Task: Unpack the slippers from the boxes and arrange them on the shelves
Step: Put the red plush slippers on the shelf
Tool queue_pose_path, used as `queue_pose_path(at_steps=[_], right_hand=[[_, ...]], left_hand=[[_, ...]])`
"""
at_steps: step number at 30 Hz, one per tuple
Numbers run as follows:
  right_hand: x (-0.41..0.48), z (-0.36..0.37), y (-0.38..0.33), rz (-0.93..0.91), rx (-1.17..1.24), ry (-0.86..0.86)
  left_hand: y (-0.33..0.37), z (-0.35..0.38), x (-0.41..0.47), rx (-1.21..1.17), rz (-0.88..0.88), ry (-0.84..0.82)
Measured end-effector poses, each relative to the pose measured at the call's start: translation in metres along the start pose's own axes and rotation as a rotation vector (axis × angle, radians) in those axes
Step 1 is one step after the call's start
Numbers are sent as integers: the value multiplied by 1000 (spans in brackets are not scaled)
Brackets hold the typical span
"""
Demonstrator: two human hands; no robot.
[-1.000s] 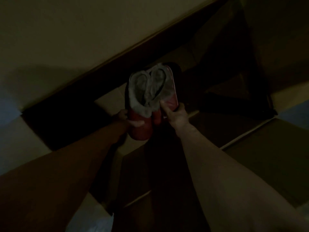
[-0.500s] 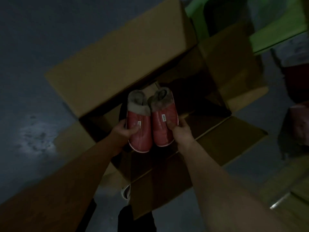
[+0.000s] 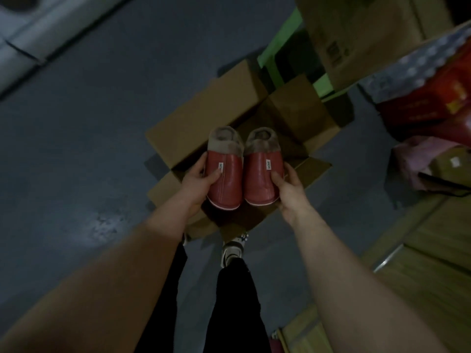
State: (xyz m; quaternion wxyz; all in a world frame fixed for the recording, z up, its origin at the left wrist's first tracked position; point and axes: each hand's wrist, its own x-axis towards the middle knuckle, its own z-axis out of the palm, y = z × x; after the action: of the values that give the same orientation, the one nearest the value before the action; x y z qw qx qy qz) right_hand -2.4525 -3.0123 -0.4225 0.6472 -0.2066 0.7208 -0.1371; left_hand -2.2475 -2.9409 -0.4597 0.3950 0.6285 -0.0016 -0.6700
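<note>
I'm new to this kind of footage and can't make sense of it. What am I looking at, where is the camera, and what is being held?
There is no machine here: a person is working with bare hands. The one picture comes from a wide-angle camera worn on the head and looking down, so both arms reach in from the bottom, with the person's dark trousers and a shoe below. The left hand grips one red slipper with a grey fluffy lining. The right hand grips the other slipper. They are held side by side above an open cardboard box on the grey floor. To the right are a second box, a red package and pale wooden boards. The light is dim.
</note>
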Motion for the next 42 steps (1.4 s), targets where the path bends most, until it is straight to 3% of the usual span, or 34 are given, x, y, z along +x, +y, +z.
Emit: queue_pose_path(at_steps=[10,23,34,42], right_hand=[[-128,-24,-46,-128,-7,-120],[-251,-25,-113,-397,-121,-339],[-304,53,-137,-525,-186,-536],[-356,162,-144,-621,-238,-571]], left_hand=[[41,20,-147,-128,102,91],[84,41,-289,-378,430,197],[114,-16,-356,-558,578,291],[162,-120,-382,-595,686,317]])
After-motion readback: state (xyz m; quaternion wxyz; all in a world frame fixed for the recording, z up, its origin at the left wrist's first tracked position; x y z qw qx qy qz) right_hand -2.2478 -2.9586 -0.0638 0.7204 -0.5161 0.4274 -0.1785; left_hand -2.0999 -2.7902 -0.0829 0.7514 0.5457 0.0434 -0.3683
